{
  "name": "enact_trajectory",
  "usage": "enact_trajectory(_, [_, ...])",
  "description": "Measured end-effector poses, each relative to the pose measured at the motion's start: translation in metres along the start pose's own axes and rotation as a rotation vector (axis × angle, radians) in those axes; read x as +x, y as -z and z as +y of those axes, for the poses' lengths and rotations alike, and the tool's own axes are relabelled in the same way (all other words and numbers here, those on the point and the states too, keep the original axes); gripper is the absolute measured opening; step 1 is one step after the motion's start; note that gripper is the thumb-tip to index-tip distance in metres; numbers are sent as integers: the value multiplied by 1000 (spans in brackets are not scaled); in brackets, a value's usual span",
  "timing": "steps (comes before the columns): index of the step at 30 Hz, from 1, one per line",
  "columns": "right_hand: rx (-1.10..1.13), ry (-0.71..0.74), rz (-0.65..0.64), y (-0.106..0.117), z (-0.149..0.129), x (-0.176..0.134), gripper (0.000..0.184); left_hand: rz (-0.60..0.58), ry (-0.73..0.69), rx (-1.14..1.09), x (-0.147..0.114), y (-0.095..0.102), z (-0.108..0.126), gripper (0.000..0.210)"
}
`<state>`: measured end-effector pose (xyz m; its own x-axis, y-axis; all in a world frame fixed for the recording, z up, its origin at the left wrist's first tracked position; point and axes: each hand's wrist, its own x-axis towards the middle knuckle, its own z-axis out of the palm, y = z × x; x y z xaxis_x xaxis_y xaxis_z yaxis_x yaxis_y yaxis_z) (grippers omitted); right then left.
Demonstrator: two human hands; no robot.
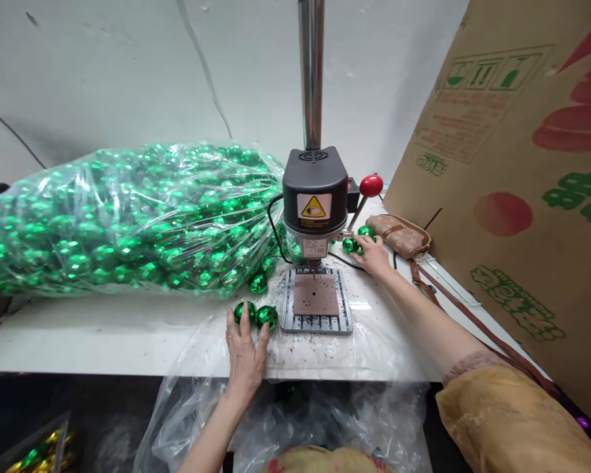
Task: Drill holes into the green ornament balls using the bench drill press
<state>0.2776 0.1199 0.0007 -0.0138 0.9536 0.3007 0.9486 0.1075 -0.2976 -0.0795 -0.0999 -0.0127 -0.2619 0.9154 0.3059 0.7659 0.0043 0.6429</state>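
My left hand (246, 355) reaches over the table with fingers spread. Its fingertips touch a shiny green faceted ball (238, 311), and a second green ball (266, 318) sits by the thumb. My right hand (373, 256) is beyond the drill press on the right, thumb and fingers around a small green ball (349, 245). Another green ball (366, 230) lies just behind those fingers. Between my hands stands the black drill press (315, 190), its red-knobbed lever (371, 186) above my right hand. A brown plate (316, 295) with a hole lies on its slotted base (345, 322).
A large clear bag (128, 223) full of green balls fills the table's left side; a loose ball (258, 283) lies beside it. At right are a brown strapped pouch (398, 235) and a tall cardboard box (502, 164). Clear plastic sheeting (192, 407) hangs over the front edge.
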Motion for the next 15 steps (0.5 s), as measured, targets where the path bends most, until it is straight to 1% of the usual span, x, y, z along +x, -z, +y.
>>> enact_trajectory(3, [-28,-52,-64,1,-6,8,46,26,-129,121,-2,-6,4,68])
enact_trajectory(6, [-48,-84,-92,-1,-13,19,45,36,-195,173,4,-10,3,61])
enact_trajectory(8, [-50,-94,-105,-2,-17,27,44,32,-225,160,11,-9,-2,57])
enact_trajectory(11, [-39,-105,-125,-1,-17,32,43,25,-241,96,22,-3,-12,52])
enact_trajectory(15, [-16,-122,-162,10,-9,18,44,51,-223,-12,29,9,-28,38])
